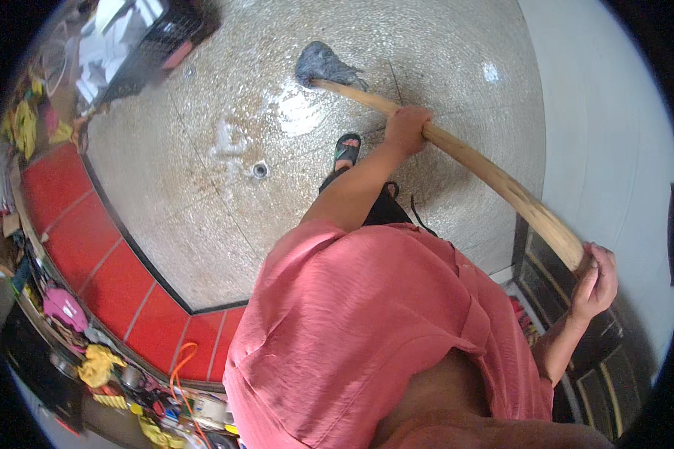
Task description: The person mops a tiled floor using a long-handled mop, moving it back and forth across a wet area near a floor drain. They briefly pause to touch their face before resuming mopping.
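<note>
A mop with a long wooden handle (pixel 483 168) slants across the view in front of me. My left hand (pixel 409 130) is closed around the handle partway down. At the handle's upper end, on the right, my right hand (pixel 595 280) holds the tip with its fingers and thumb. The grey mop head (pixel 326 63) lies bunched on the wet, shiny speckled floor (pixel 292 207). Near it the floor reflects a bright patch of light.
A round floor drain (pixel 259 170) lies left of my sandalled foot (pixel 347 148). A red-fronted counter (pixel 101 264) curves along the left, crowded with household items. A dark crate (pixel 171 33) with white things stands at upper left. At right are a pale wall (pixel 595 123) and a dark panelled door (pixel 606 359).
</note>
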Demonstrator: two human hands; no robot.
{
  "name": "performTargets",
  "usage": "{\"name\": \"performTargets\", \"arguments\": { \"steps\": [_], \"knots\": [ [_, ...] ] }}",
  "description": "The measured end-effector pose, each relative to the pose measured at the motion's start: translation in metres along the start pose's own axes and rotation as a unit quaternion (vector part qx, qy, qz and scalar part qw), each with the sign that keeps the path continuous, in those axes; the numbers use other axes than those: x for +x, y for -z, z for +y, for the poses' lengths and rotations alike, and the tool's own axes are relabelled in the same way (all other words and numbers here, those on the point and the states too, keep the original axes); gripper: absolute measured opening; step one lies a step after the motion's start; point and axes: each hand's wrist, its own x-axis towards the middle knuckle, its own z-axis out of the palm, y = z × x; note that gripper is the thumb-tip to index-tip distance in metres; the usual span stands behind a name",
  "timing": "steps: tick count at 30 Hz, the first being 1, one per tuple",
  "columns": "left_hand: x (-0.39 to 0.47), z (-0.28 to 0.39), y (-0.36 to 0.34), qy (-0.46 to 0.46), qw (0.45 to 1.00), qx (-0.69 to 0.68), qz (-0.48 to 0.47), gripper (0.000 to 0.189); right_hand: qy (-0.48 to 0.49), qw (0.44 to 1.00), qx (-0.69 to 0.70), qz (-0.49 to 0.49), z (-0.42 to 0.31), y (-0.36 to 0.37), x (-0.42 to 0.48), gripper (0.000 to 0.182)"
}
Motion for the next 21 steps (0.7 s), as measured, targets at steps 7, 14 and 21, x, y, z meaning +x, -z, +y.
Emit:
{"name": "performTargets", "arguments": {
  "steps": [7,14,21],
  "knots": [
    [-0.044,-0.02,0.066,0.142,0.987,-0.044,0.064,0.034,0.105,0.992,0.048,-0.04,-0.039,-0.026,0.063,0.017],
    [-0.095,-0.042,0.083,0.222,0.966,-0.035,0.131,0.033,0.156,0.982,0.08,-0.071,-0.063,-0.06,0.099,0.019],
    [-0.132,-0.052,0.063,0.255,0.958,-0.026,0.127,0.031,0.102,0.988,0.084,-0.084,-0.053,-0.094,0.104,0.02]
  ]
}}
